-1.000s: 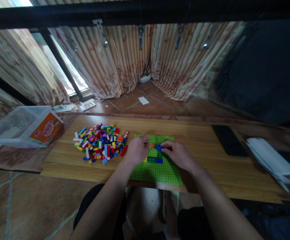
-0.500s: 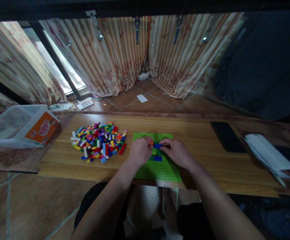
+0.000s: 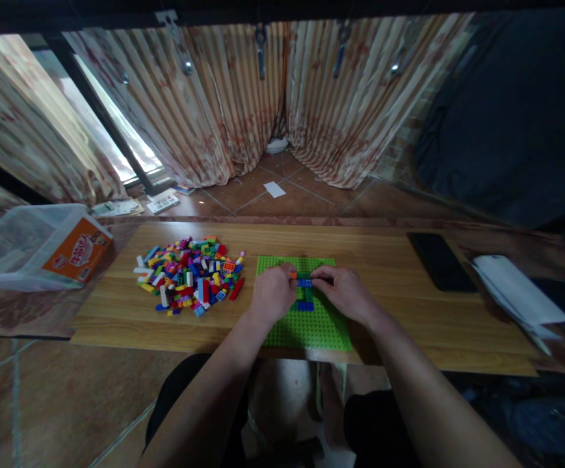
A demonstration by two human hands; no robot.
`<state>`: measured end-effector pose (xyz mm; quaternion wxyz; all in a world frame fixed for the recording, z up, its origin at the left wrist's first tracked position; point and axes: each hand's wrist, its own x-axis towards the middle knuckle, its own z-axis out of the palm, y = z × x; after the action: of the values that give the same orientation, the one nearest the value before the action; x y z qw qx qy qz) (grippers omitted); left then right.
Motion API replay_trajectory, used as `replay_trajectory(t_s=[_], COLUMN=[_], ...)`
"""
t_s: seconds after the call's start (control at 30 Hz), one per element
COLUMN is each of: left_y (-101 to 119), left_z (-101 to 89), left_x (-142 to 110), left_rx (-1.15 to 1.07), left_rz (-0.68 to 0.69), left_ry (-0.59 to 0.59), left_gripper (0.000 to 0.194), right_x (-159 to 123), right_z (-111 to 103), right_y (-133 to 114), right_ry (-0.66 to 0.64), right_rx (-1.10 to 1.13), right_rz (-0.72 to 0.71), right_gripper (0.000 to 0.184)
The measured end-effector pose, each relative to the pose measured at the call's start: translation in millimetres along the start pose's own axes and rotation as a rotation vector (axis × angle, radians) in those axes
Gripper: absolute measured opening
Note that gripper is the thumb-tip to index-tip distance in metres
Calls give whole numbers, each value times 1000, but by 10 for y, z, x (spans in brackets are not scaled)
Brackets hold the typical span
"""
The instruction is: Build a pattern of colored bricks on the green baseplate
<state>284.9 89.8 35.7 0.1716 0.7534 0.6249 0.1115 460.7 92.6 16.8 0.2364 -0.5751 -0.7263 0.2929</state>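
A green studded baseplate (image 3: 287,335) lies on the wooden board under both hands. My left hand (image 3: 273,289) rests over its left half, fingers closed around an orange brick (image 3: 292,275) that only partly shows. From the right, my right hand (image 3: 339,289) pinches the end of a blue brick (image 3: 304,283), which lies between the two hands. Nearer to me a second blue brick (image 3: 306,306) sits on the plate. Some darker green pieces seem to stand between the blue ones, partly hidden by my fingers.
Left of the plate spreads a pile of mixed coloured bricks (image 3: 192,273) on the wooden board (image 3: 384,253). A clear plastic bin (image 3: 23,244) with an orange label stands at far left. A black phone (image 3: 441,262) and a white folded item (image 3: 519,289) lie at right.
The blue brick between my hands sits lower and flatter toward the plate. Both hands hold nearly the same place; the whole view has shifted slightly.
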Motion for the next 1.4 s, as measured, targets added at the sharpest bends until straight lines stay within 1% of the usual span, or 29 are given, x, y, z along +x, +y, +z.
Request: replay_trajectory(t_s=[0.17, 0.4, 0.57, 0.73, 0.87, 0.97, 1.03, 1.13, 1.23, 1.4], left_y=[41, 51, 46, 44, 10, -22, -37, -43, -35, -13], left_z=[-10, 21, 36, -25, -59, -45, -19, 27, 62, 63], left_x=[-11, -8, -3, 1, 19, 37, 45, 52, 52, 40], left_rx=[8, -31, -31, -51, -57, -17, 12, 14, 7, 36], left_rz=[-24, -6, -13, -55, -92, -63, -45, -58, -68, -91], left_ry=[-15, -14, -9, -5, 59, 160, 197, 151, 101, 83], left_gripper=[27, 27, 27, 29, 30, 30, 35, 43, 47, 50], right_x=[3, 18, 24, 28, 38, 47, 52, 57, 66, 85], right_z=[-9, -6, 9, 11, -8, -8, 6, 39, 67, 90], right_y=[-15, -54, -47, -31, -4, 18, 28, 33, 29, 14], right_ry=[-3, -9, 14, 57, 110, 141, 143, 126, 110, 127], right_rx=[-15, -52, -48, -25, 2, 16, 28, 40, 35, 26], right_rz=[1, 26, 41, 65, 93, 114, 117, 120, 131, 144], right_gripper=[14, 15, 14, 12, 12, 12, 12, 13, 12, 11])
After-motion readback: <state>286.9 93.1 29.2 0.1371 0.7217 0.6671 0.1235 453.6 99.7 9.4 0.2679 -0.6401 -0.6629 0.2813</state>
